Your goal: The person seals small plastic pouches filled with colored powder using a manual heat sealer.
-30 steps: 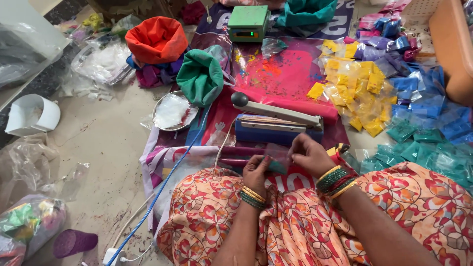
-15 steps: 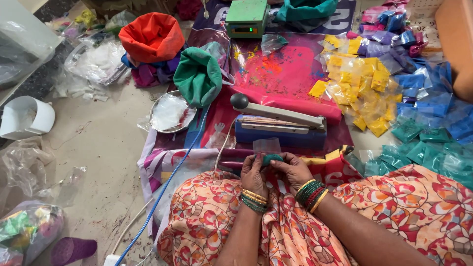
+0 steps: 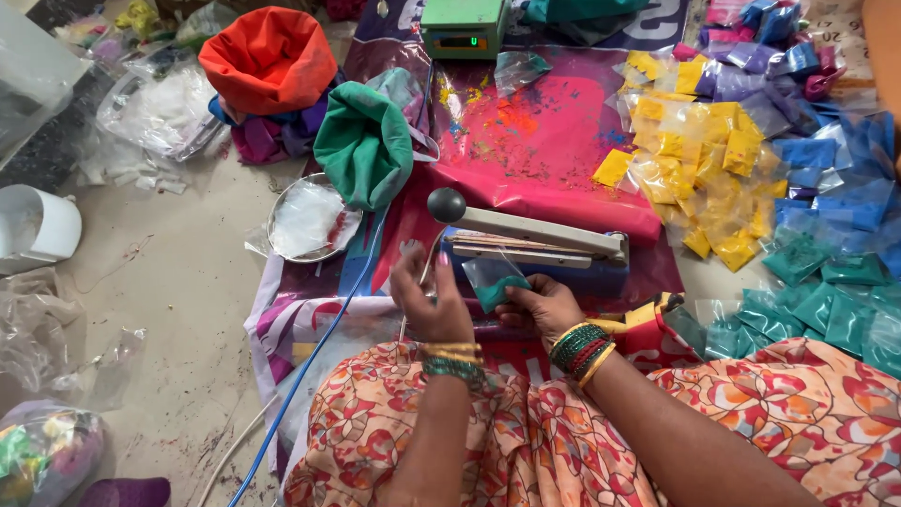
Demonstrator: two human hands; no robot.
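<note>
A small clear pouch [image 3: 495, 284] with teal powder in its lower corner is being held just in front of the blue heat sealer [image 3: 535, 253], whose arm with the black knob [image 3: 447, 204] is standing raised. The pouch is being pinched at its lower right by the right hand [image 3: 544, 305], thumb and fingers closed on the plastic. The left hand [image 3: 427, 299] is being held upright beside the pouch's left edge, fingers curled loosely together; whether the film is actually being touched by them cannot be told.

Risks being judged from here:
- The open mouth is being steadied at one corner only, so powder is likely to be spilled onto the pink sheet [image 3: 563, 141] if the pouch is tipped.
- Powder caught in the mouth is likely to be giving a weak seam.
- Fingers are being kept close under the raised arm; a pinch or burn is possible if the arm is dropped early.

Against the frame half a second back, both hands are being carried higher and forward, off the lap and up to the sealer bar. The pouch, then gathered low between the hands, is now being presented at the jaw. The piles of yellow packets [image 3: 699, 160] and teal packets [image 3: 817, 300] are lying unchanged.
</note>
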